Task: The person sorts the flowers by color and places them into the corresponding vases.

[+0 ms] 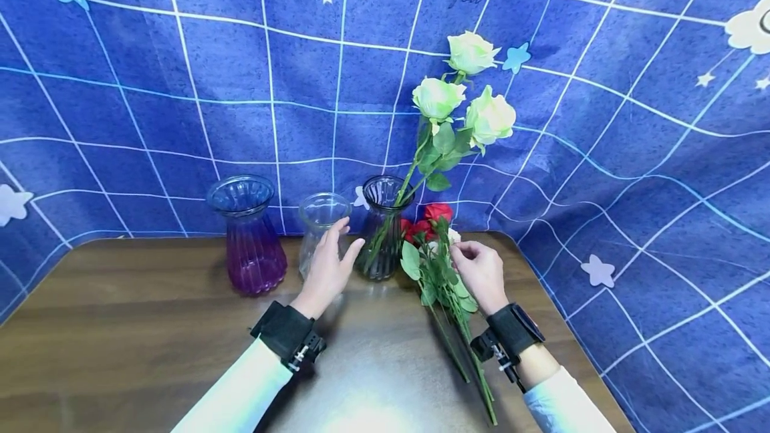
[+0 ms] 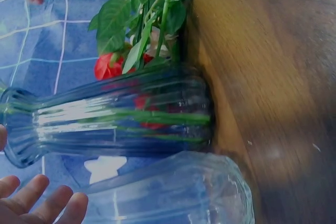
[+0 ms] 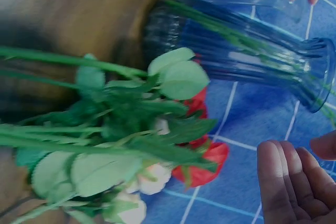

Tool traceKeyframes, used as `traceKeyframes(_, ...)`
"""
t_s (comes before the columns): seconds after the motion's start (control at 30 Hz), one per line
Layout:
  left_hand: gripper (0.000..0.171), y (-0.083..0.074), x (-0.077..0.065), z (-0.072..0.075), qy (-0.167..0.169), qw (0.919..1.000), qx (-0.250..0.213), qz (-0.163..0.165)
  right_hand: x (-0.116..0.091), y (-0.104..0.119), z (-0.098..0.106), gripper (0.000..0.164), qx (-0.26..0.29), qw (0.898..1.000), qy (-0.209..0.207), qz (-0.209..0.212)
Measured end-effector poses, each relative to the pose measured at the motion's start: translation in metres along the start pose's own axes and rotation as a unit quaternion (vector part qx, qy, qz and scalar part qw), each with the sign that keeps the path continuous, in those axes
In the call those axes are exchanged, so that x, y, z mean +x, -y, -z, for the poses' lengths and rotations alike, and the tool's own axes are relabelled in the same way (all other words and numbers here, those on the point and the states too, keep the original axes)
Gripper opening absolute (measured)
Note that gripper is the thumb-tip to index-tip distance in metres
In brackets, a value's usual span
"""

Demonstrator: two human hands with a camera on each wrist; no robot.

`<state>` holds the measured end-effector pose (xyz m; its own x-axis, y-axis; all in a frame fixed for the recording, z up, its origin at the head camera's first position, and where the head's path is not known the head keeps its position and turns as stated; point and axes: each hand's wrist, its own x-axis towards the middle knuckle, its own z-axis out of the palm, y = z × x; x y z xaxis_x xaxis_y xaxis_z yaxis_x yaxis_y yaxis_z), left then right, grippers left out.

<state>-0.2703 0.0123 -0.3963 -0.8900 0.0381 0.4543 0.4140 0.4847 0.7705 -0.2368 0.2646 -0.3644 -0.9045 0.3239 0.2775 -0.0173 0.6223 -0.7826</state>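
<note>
My left hand [image 1: 327,264] reaches in front of a clear glass vase [image 1: 309,240], its fingers spread and holding nothing. Just right of it stands a dark grey glass vase [image 1: 377,262], which shows bluish in both wrist views. Tall pale green roses [image 1: 490,117] lean to the right out of that dark vase, their stems visible through the glass. Over the flowers lying at the right is my right hand [image 1: 483,274]. In the right wrist view its fingers [image 3: 275,179] extend beside the red roses [image 3: 202,166] with nothing in them. Cream flowers [image 3: 155,178] lie among the green leaves.
A blue-to-purple vase [image 1: 255,256] stands at the left of the row. Long green stems [image 1: 481,379] stretch toward the front of the wooden table [image 1: 150,346]. Behind the table hangs a blue cloth [image 1: 210,85] with white lines and stars.
</note>
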Motion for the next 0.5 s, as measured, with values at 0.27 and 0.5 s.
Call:
traceKeyframes(0.27,0.058,0.003,-0.009,0.019,-0.010,0.9998,0.006,0.019,-0.014,-0.019,0.002,0.020,-0.022,0.999,0.036,-0.017)
traceKeyframes(0.5,0.066,0.010,-0.013,0.035,-0.023,0.9992,0.010,0.032,-0.025,-0.033,-0.004,0.020,-0.043,0.995,0.086,-0.033)
